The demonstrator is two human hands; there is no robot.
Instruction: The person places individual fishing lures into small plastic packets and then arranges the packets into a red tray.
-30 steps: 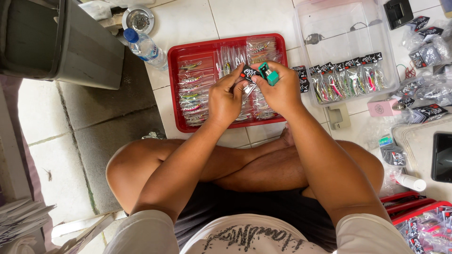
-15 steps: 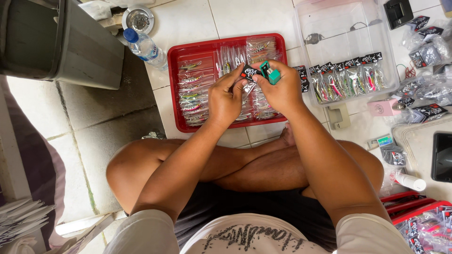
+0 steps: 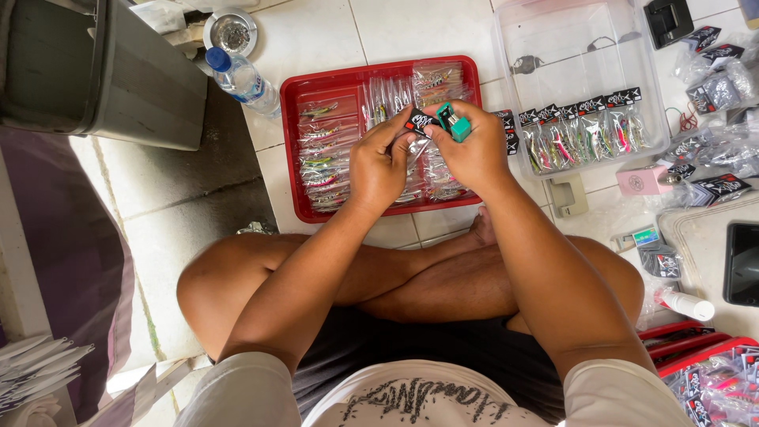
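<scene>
Glossy red plastic tray [image 3: 294,150]; clear plastic box [image 3: 656,103]; matt floor tiles [image 3: 411,28].

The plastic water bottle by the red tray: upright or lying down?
Lying down: the water bottle rests on its side on the tiles, blue cap pointing away from the red tray.

I sit on a floor of pale square tiles [image 3: 411,28], bright in daylight, with a rougher grey paved strip [image 3: 170,198] to my left. A dark grey bin [image 3: 95,75] stands at the far left, purple cloth [image 3: 71,261] below it.
</scene>
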